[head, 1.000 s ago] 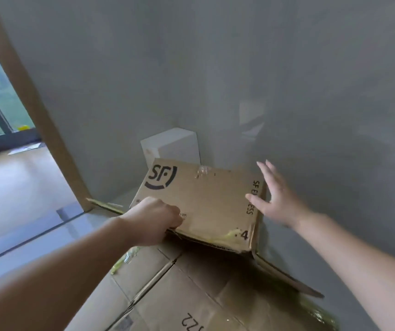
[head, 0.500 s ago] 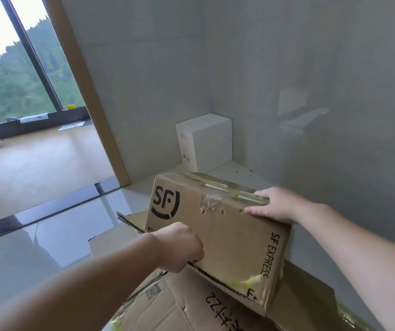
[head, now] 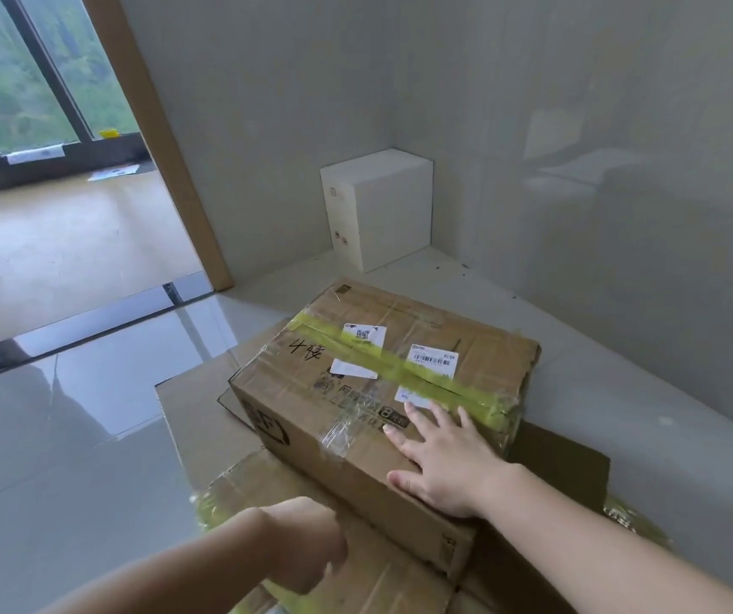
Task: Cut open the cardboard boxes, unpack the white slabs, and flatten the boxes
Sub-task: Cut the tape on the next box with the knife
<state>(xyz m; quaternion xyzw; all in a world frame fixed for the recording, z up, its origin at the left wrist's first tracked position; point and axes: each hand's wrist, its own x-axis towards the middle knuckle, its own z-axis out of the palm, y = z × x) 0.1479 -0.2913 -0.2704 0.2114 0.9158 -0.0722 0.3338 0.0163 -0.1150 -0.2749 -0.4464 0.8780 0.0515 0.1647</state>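
- Pale glossy floor tiles (head: 67,436) run to a corner of grey walls, where a white block (head: 378,210) stands; a doorway on the left opens onto a room with a big window.
- Flattened cardboard (head: 196,418) lies spread on the floor, and the sealed cardboard box (head: 356,418) sits on top of it, taped face up.
- Yellow-green tape (head: 404,365) runs along the box's top seam, crossing several white labels (head: 433,358); clear tape patches the near edge.
- The right hand (head: 440,463) lies flat on the near right part of the top, fingers straight and spread, steadying the box.
- The left hand (head: 307,547) is clenched just in front of the box's near side; whether it holds a cutter I cannot tell, since nothing shows past the fingers.
- My reading: the box is positioned for opening and the cutting has not begun.
- The next move calls for a blade along the taped seam, kept shallow and clear of the right hand's fingers, which lie close to the tape.
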